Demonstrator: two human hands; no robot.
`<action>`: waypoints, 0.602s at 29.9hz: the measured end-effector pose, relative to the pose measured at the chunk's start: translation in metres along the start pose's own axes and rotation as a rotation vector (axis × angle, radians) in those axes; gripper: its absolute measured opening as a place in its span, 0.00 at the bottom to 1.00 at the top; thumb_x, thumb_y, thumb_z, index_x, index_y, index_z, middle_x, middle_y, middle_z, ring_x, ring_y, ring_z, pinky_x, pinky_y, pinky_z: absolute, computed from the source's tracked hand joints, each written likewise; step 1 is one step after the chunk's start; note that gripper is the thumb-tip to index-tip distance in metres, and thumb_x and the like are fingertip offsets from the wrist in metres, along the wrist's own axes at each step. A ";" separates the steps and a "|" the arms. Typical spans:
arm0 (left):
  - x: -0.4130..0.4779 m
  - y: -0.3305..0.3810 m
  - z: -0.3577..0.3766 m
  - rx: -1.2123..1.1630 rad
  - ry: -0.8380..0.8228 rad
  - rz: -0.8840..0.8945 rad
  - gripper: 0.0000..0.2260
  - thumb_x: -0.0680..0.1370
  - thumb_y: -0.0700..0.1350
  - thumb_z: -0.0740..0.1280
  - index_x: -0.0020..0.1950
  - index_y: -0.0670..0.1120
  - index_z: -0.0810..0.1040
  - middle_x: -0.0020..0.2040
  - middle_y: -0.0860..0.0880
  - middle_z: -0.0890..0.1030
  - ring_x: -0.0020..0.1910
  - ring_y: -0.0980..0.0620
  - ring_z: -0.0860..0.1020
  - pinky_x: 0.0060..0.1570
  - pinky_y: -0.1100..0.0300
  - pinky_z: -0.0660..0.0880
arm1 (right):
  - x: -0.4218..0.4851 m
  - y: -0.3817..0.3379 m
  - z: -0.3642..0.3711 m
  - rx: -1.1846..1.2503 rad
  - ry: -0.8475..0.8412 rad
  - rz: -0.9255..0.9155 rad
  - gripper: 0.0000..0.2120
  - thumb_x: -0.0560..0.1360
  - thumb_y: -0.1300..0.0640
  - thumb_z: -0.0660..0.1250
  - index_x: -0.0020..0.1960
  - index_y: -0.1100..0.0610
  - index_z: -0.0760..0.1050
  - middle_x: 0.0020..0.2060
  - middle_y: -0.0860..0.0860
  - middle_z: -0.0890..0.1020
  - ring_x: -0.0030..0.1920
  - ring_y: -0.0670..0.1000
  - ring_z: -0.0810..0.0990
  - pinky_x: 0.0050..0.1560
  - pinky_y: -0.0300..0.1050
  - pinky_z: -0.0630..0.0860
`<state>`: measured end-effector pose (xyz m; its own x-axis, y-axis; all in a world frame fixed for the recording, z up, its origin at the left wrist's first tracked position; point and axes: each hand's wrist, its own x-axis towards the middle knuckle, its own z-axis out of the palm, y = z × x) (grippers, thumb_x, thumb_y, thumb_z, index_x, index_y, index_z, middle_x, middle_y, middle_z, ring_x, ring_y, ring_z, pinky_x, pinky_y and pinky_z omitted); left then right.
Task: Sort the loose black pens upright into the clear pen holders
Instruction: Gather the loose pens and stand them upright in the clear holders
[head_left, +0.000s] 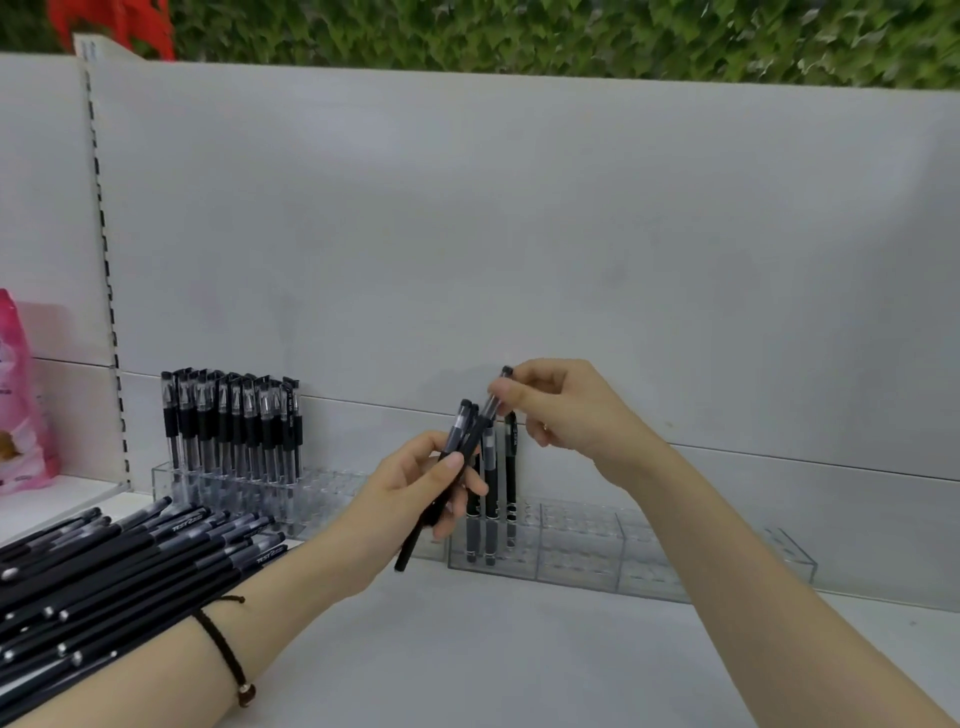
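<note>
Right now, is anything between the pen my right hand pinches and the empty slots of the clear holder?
Nothing visible blocks the slots. The pen in the right hand lies against the bundle in the left hand, and three pens stand at the clear holder's left end; slots beyond them are free.

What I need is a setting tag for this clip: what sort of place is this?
Probably a stationery shop: a slotted shelf upright, clear holders of standing pens, and a pile of loose pens.
</note>
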<state>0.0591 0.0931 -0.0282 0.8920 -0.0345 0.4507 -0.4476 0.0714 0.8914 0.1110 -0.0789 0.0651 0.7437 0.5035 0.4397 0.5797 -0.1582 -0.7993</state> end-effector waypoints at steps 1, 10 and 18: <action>0.000 0.001 0.000 0.008 0.034 -0.001 0.11 0.79 0.47 0.61 0.55 0.41 0.73 0.40 0.42 0.81 0.29 0.50 0.72 0.28 0.61 0.69 | 0.002 0.000 -0.002 0.041 0.046 0.009 0.09 0.79 0.55 0.65 0.43 0.58 0.78 0.36 0.49 0.81 0.23 0.46 0.68 0.23 0.33 0.62; 0.005 -0.003 -0.009 0.094 0.242 -0.069 0.08 0.83 0.48 0.58 0.56 0.48 0.75 0.27 0.50 0.70 0.22 0.55 0.58 0.26 0.63 0.54 | 0.006 0.010 -0.024 -0.248 0.336 -0.113 0.09 0.80 0.53 0.63 0.44 0.57 0.75 0.39 0.51 0.82 0.30 0.45 0.71 0.34 0.39 0.66; 0.004 0.000 -0.007 0.059 0.251 -0.114 0.08 0.83 0.47 0.58 0.56 0.47 0.75 0.27 0.51 0.66 0.20 0.57 0.56 0.21 0.69 0.55 | 0.007 0.017 -0.016 -0.439 0.254 -0.097 0.10 0.79 0.52 0.64 0.46 0.58 0.77 0.40 0.51 0.83 0.45 0.53 0.80 0.48 0.48 0.74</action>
<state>0.0630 0.0997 -0.0265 0.9210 0.2100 0.3281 -0.3401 0.0227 0.9401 0.1311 -0.0916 0.0606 0.7053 0.3200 0.6326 0.6946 -0.4903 -0.5264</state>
